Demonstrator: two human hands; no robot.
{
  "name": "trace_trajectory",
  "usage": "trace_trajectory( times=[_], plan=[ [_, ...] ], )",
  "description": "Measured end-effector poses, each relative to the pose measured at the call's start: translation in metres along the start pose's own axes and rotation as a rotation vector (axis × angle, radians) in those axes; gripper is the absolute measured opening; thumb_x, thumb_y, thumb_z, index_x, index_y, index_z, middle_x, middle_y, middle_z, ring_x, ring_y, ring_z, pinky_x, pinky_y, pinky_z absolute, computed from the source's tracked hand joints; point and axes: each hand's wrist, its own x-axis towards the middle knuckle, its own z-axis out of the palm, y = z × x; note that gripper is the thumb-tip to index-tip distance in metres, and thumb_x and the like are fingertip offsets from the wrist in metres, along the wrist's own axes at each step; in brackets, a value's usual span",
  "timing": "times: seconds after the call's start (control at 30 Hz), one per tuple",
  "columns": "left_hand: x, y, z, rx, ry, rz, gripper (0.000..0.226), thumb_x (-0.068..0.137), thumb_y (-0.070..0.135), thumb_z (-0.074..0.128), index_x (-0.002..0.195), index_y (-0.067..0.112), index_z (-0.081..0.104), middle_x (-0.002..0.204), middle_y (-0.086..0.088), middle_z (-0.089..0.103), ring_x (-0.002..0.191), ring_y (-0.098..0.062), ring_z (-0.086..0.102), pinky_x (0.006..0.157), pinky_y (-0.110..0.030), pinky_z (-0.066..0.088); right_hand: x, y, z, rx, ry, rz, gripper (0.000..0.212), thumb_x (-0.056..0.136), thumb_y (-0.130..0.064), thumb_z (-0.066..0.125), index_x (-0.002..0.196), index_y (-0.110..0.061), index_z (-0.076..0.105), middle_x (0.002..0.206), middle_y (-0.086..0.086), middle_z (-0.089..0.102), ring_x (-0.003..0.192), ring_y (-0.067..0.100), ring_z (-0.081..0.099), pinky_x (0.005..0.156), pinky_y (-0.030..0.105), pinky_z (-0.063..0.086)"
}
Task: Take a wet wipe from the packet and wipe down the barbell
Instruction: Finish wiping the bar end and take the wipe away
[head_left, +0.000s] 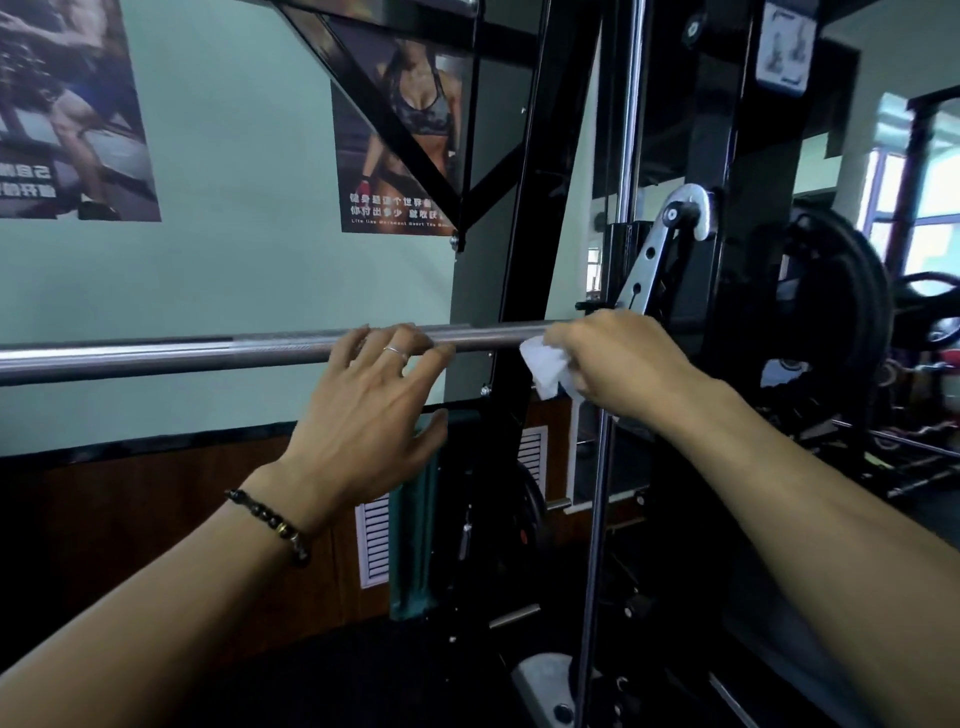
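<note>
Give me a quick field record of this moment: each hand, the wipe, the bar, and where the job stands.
left hand: fingers draped over the top of the barbell, loose, not closed around it
right hand: closed on the wet wipe, at the bar's right end
wet wipe: white, crumpled, pressed at the bar, partly hanging below it
barbell: horizontal, seated in the black rack
packet: not in view
stage: wipe already taken; wiping at the right end
</note>
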Motion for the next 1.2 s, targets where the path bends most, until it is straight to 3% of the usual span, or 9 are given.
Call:
trace_trajectory(
  times=[0.23, 0.33, 0.4, 0.47, 0.53, 0.7, 0.87, 1.03, 1.2],
  plan=[
    [-0.05, 0.045, -0.019, -0.434, -0.13, -0.119, 0.063, 0.088, 0.065, 0.035, 0.13, 0.02, 0.051, 0.121, -0.003, 0.06, 0.11, -0.02, 0.055, 0.096, -0.04, 0.044, -0.044, -0.052, -0.013, 0.416, -0.232, -0.054, 0.022, 0.079, -0.004, 0.056, 0.08, -0.025, 0.063, 0.081, 0.003, 0.063, 0.075, 0.023, 0.057, 0.064, 0.042, 0.052],
    [-0.072, 0.068, -0.022, -0.708, -0.233, -0.294, 0.056, 0.084, 0.067, 0.044, 0.113, 0.022, 0.061, 0.109, 0.002, 0.068, 0.1, -0.013, 0.061, 0.086, -0.041, 0.051, -0.067, -0.075, -0.006, 0.527, -0.25, -0.159, 0.016, 0.08, -0.009, 0.062, 0.078, -0.025, 0.06, 0.078, 0.002, 0.061, 0.073, 0.022, 0.057, 0.061, 0.04, 0.052],
    [-0.092, 0.081, -0.023, -0.781, -0.255, -0.424, 0.034, 0.085, 0.052, 0.059, 0.098, 0.022, 0.068, 0.094, 0.006, 0.072, 0.089, -0.007, 0.065, 0.081, -0.039, 0.054, -0.083, -0.088, 0.001, 0.613, -0.266, -0.221, 0.014, 0.078, -0.009, 0.064, 0.076, -0.022, 0.061, 0.076, 0.001, 0.062, 0.072, 0.02, 0.057, 0.058, 0.038, 0.05],
    [-0.118, 0.089, -0.023, -0.776, -0.222, -0.572, 0.009, 0.087, 0.027, 0.065, 0.083, 0.02, 0.07, 0.081, 0.003, 0.074, 0.077, -0.009, 0.067, 0.076, -0.041, 0.056, -0.099, -0.097, 0.009, 0.701, -0.288, -0.262, 0.015, 0.073, -0.005, 0.063, 0.074, -0.02, 0.063, 0.069, -0.006, 0.061, 0.066, 0.012, 0.056, 0.054, 0.027, 0.047],
    [-0.146, 0.095, -0.028, -0.763, -0.214, -0.699, 0.011, 0.086, 0.023, 0.066, 0.076, 0.021, 0.068, 0.075, 0.002, 0.073, 0.072, -0.012, 0.068, 0.071, -0.038, 0.057, -0.115, -0.106, 0.014, 0.8, -0.32, -0.271, 0.019, 0.07, -0.003, 0.063, 0.072, -0.021, 0.065, 0.063, -0.01, 0.059, 0.061, 0.003, 0.054, 0.052, 0.012, 0.041],
    [-0.22, 0.118, -0.07, -0.907, -0.288, -0.89, 0.05, 0.067, 0.061, 0.072, 0.103, 0.027, 0.067, 0.09, 0.009, 0.075, 0.085, -0.002, 0.069, 0.075, -0.025, 0.056, -0.156, -0.16, 0.01, 1.027, -0.434, -0.28, 0.018, 0.071, -0.01, 0.069, 0.071, -0.027, 0.06, 0.065, -0.007, 0.063, 0.058, 0.003, 0.058, 0.048, 0.025, 0.049],
    [-0.298, 0.121, -0.108, -0.74, -0.249, -0.943, 0.002, 0.082, 0.027, 0.07, 0.08, 0.027, 0.07, 0.076, 0.009, 0.074, 0.073, -0.002, 0.069, 0.069, -0.031, 0.059, -0.19, -0.231, -0.017, 1.182, -0.546, -0.369, 0.016, 0.07, -0.023, 0.076, 0.072, -0.028, 0.062, 0.062, -0.005, 0.067, 0.054, 0.0, 0.059, 0.046, 0.014, 0.043],
    [-0.403, 0.103, -0.153, -0.634, -0.2, -1.115, 0.01, 0.081, 0.017, 0.069, 0.075, 0.025, 0.07, 0.067, 0.005, 0.072, 0.062, -0.006, 0.067, 0.057, -0.028, 0.052, -0.224, -0.312, -0.043, 1.254, -0.713, -0.418, 0.015, 0.072, -0.017, 0.076, 0.078, -0.026, 0.065, 0.065, -0.004, 0.07, 0.054, 0.001, 0.063, 0.046, 0.012, 0.043],
    [-0.537, 0.085, -0.197, -0.601, -0.211, -1.256, 0.009, 0.081, 0.018, 0.068, 0.073, 0.023, 0.068, 0.069, 0.001, 0.073, 0.066, -0.018, 0.068, 0.062, -0.037, 0.057, -0.281, -0.434, -0.065, 1.326, -0.835, -0.393, 0.012, 0.073, -0.013, 0.07, 0.078, -0.023, 0.067, 0.063, -0.002, 0.069, 0.055, 0.005, 0.064, 0.052, 0.021, 0.047]
  ],
)
